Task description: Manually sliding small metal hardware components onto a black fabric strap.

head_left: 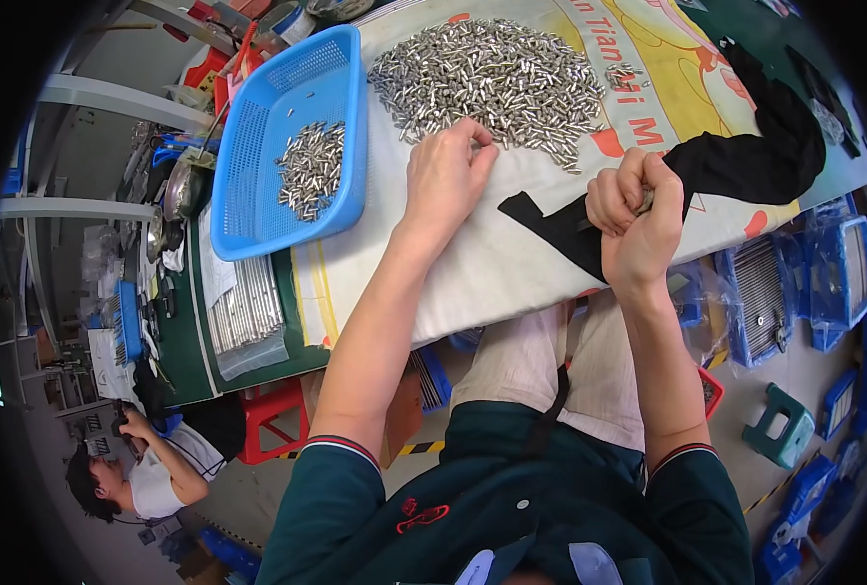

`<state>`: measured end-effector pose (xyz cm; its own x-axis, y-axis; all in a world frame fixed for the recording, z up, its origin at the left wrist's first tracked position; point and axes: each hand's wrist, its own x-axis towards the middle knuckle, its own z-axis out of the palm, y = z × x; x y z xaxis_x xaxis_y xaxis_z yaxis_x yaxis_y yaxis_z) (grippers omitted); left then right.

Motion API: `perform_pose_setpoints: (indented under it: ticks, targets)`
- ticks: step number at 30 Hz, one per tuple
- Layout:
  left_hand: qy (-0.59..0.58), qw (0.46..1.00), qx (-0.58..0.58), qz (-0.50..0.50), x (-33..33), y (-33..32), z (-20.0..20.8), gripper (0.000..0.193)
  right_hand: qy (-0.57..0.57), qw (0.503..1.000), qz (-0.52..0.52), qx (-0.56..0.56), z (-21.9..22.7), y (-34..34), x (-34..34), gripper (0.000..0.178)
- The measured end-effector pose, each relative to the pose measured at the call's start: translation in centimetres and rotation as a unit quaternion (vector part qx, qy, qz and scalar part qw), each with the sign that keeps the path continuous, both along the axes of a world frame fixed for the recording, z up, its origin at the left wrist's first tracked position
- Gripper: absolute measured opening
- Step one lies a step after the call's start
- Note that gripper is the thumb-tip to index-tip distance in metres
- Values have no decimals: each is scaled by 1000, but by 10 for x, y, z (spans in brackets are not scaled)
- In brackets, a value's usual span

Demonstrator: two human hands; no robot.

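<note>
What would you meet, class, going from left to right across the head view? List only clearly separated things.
Large blue basket → left hand → right hand → green stool.

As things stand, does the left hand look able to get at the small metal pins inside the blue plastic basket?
Probably yes. The left hand is just right of the blue plastic basket, whose top is open above the small metal pins; only its raised side seems to stand between.
</note>
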<state>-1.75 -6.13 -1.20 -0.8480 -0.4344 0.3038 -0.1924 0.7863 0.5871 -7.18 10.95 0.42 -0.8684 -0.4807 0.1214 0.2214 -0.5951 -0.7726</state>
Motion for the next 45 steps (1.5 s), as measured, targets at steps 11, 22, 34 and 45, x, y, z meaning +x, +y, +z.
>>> perform_pose_setpoints:
  ticks: [11, 22, 34, 45]
  targets:
    - [101, 581, 791, -161, 15, -16, 9, 12, -11, 999, 24, -23, 2, -5, 1, 31]
    - [93, 607, 769, -176, 2, -12, -8, 13, -33, 995, 66, -61, 4, 2, 5, 32]
    - [110, 596, 781, -150, -1, -9, -12, 6, -13, 998, 59, -22, 5, -1, 5, 31]
    - [110, 595, 778, -168, -1, -7, -11, 8, -7, 998, 66, -17, 5, -1, 5, 31]
